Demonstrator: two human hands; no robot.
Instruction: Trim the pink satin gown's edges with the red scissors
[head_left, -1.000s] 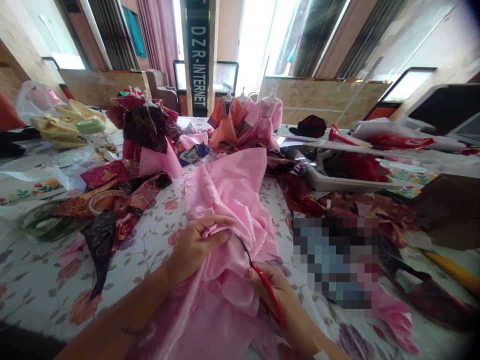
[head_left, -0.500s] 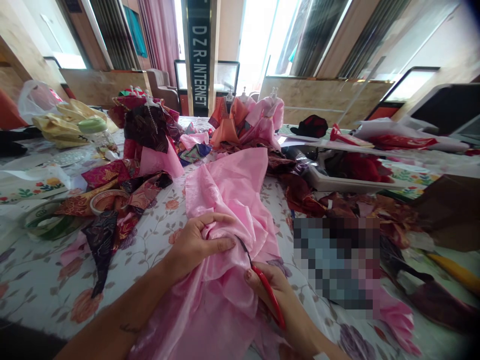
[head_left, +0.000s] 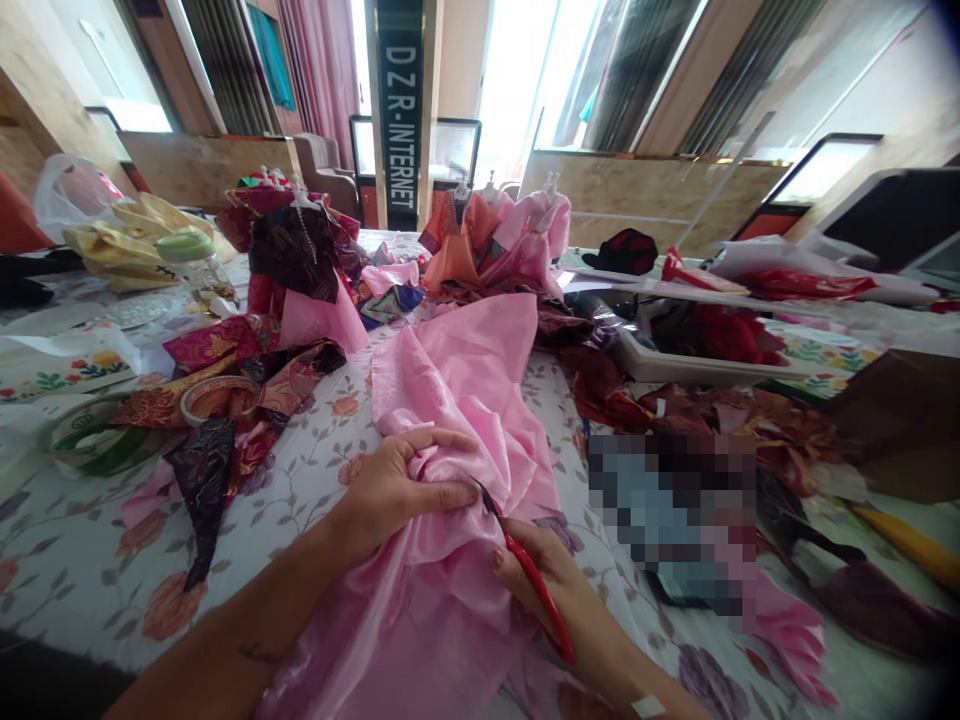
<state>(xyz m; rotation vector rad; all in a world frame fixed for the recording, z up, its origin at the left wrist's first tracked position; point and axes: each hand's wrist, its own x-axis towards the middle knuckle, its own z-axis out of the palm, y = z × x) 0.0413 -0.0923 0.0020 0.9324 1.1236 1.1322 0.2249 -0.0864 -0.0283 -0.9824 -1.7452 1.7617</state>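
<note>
Shiny pink fabric [head_left: 480, 370] lies bunched down the middle of the table and hangs toward me at the near edge. My left hand [head_left: 409, 485] pinches a fold of it between thumb and fingers. Just to the right, my right hand [head_left: 551, 570] is closed round red-handled scissors [head_left: 538, 595]. Their dark blades point up and left into the fabric beside my left thumb, and the tips are partly hidden by cloth.
Patterned scraps and tape rolls [head_left: 97, 435] lie at left, near a lidded glass jar [head_left: 196, 270]. Small dressed figures [head_left: 457, 235] stand at the back. A white tray [head_left: 697, 370] and brown scraps are at right. A flowered cloth [head_left: 300, 520] covers the table.
The scissors and my right hand have shifted slightly to the right, and less of the dark blades shows. My left hand keeps its pinch, having moved very slightly right.
</note>
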